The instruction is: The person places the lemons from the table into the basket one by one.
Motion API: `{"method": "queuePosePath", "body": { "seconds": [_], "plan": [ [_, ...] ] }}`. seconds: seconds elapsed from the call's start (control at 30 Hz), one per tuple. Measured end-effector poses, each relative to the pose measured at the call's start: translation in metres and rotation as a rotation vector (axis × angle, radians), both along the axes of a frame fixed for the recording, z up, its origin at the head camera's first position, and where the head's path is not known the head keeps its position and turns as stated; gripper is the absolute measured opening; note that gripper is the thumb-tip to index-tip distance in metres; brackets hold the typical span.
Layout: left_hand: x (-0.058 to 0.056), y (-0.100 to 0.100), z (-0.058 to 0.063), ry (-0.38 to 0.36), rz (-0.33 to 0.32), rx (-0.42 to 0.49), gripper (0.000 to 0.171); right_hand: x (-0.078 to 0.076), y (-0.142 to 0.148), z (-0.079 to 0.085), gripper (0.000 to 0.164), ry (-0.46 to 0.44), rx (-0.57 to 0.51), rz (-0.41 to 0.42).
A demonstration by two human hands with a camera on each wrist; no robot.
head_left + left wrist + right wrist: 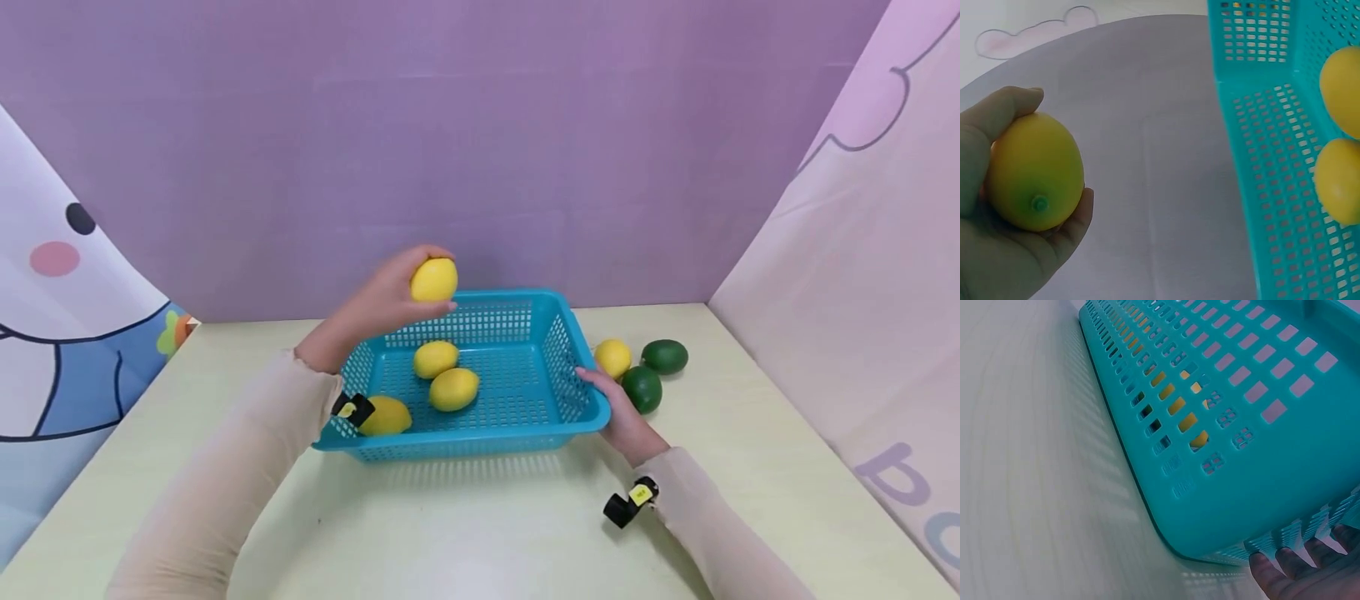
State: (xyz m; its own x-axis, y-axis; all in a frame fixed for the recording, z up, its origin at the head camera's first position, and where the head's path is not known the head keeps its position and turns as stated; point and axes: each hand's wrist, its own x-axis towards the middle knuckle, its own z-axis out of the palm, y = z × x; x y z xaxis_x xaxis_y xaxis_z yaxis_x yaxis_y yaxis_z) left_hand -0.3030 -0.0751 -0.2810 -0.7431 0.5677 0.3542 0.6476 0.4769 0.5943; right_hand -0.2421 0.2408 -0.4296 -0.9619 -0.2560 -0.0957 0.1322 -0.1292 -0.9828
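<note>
My left hand point(401, 287) holds a yellow lemon point(434, 280) above the back left part of a turquoise plastic basket point(510, 432). In the left wrist view, fingers and thumb wrap the lemon point(1035, 172), its greenish stem end showing. Inside the basket's left half lie three more lemons: one at the back point(436, 359), one near the middle point(453, 390) and one in the front left corner point(385, 416), partly covered by the wrist camera. My right hand point(618, 408) grips the basket's right side, thumb at the rim and fingers point(1294, 565) against the outer wall.
Right of the basket, a lemon point(612, 357) and two dark green avocado-like fruits, one nearer point(642, 389) and one farther point(664, 357), lie on the pale table point(465, 533). A purple cloth backdrop point(480, 167) rises behind the table, with printed cloth at both sides.
</note>
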Motion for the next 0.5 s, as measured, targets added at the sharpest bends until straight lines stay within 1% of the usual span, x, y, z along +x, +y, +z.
{"method": "queuePosePath", "body": {
  "seconds": [0.1, 0.23, 0.33, 0.4, 0.5],
  "plan": [
    [-0.007, 0.006, -0.005, 0.004, -0.013, -0.03, 0.055, 0.0, -0.001, 0.0, 0.066, -0.007, -0.01, 0.001],
    [-0.013, 0.011, -0.012, -0.015, -0.031, -0.054, 0.055, 0.001, -0.001, 0.0, 0.065, -0.021, -0.02, -0.007],
    [-0.017, 0.012, -0.016, -0.04, -0.018, -0.047, 0.056, 0.001, -0.001, -0.001, 0.066, -0.024, -0.025, -0.015],
    [-0.02, 0.013, -0.018, -0.045, -0.002, -0.045, 0.056, 0.0, -0.001, -0.001, 0.066, -0.022, -0.03, -0.019],
    [-0.024, 0.016, -0.02, -0.05, 0.004, -0.045, 0.056, -0.001, 0.0, -0.001, 0.067, -0.016, -0.03, -0.024]
  ]
}}
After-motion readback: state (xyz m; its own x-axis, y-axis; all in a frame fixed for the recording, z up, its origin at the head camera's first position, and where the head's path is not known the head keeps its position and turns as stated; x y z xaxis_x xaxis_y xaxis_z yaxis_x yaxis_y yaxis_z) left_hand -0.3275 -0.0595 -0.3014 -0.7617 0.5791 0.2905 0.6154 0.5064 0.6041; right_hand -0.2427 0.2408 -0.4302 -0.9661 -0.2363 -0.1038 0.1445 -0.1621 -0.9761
